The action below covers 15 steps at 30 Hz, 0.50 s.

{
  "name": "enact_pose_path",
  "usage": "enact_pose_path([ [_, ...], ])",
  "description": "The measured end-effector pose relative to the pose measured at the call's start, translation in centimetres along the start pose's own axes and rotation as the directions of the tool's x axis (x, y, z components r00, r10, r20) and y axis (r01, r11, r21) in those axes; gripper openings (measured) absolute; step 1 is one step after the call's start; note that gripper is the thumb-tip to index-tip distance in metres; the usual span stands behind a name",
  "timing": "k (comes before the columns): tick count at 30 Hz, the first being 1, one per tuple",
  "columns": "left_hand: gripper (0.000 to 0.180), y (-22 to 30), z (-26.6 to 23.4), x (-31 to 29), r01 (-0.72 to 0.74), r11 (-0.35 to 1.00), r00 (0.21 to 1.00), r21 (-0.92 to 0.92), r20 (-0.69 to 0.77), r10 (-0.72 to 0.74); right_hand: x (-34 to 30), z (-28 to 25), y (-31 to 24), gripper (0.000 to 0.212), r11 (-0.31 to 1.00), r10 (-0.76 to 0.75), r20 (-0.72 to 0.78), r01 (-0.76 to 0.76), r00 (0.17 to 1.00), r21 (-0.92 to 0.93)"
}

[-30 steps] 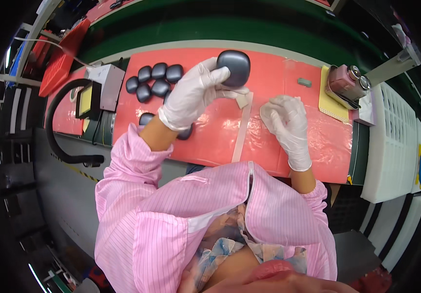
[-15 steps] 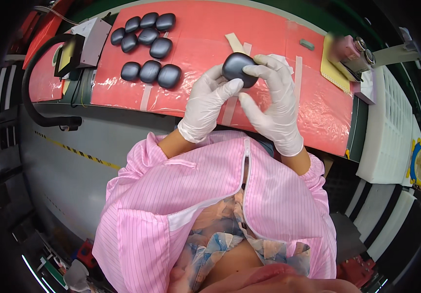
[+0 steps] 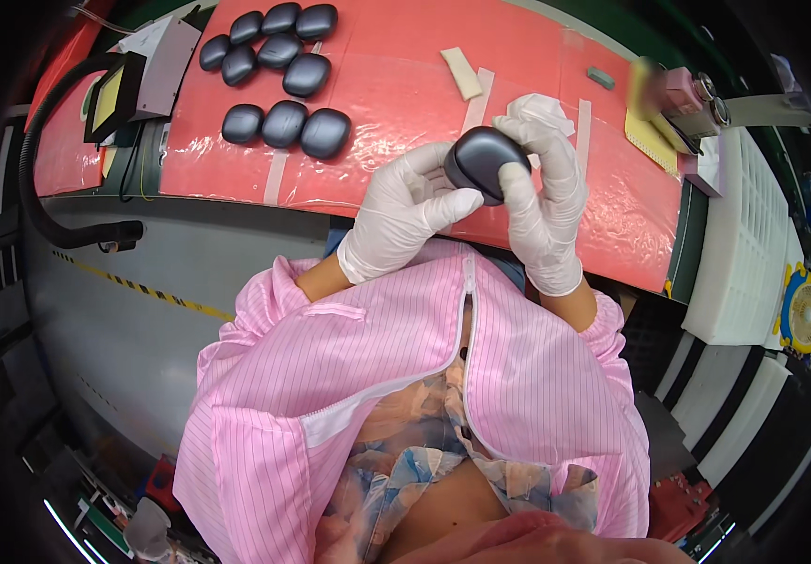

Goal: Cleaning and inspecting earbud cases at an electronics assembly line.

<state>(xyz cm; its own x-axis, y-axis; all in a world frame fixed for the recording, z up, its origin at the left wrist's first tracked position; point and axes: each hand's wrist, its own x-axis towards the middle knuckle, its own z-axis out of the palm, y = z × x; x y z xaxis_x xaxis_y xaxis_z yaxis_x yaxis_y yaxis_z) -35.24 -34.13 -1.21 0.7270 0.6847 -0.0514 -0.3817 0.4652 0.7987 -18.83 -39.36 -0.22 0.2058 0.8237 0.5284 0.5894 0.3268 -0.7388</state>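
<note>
Both of my hands wear white gloves and hold one smooth, dark grey rounded case (image 3: 483, 164) above the red-covered table. My left hand (image 3: 404, 209) supports its left side, with the thumb near its lower edge. On the other side, my right hand (image 3: 551, 202) grips the case, its thumb pressed on the front and its fingers around the back. Several matching dark cases (image 3: 280, 52) lie grouped at the far left of the table, and three more (image 3: 283, 123) sit in a row nearer to me.
Red sheeting (image 3: 396, 70) covers the table. A beige strip (image 3: 463, 73) and a crumpled white cloth (image 3: 542, 111) lie beyond my hands. At the right are a small grey-green block (image 3: 600, 77) and a yellow notepad (image 3: 648, 141). A black flexible arm (image 3: 34, 160) curves along the left.
The case in my hands has tilted, and a seam line now shows along its side. My right thumb has moved onto its front. My left fingers have shifted around its left edge.
</note>
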Motion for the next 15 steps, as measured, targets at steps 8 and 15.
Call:
enact_pose_path([
  [8,0.066,2.1,-2.1,-0.2,0.337,0.936,0.923,-0.101,0.231,-0.308,-0.3,2.1,0.0,0.024,0.994,0.035,0.163,-0.052,0.986,0.101],
  [15,0.074,5.8,-11.1,-6.8,0.286,0.955,0.949,-0.073,0.162,-0.271,1.5,-0.8,7.1,0.022,0.827,0.106,0.105,-0.028,0.989,-0.562],
])
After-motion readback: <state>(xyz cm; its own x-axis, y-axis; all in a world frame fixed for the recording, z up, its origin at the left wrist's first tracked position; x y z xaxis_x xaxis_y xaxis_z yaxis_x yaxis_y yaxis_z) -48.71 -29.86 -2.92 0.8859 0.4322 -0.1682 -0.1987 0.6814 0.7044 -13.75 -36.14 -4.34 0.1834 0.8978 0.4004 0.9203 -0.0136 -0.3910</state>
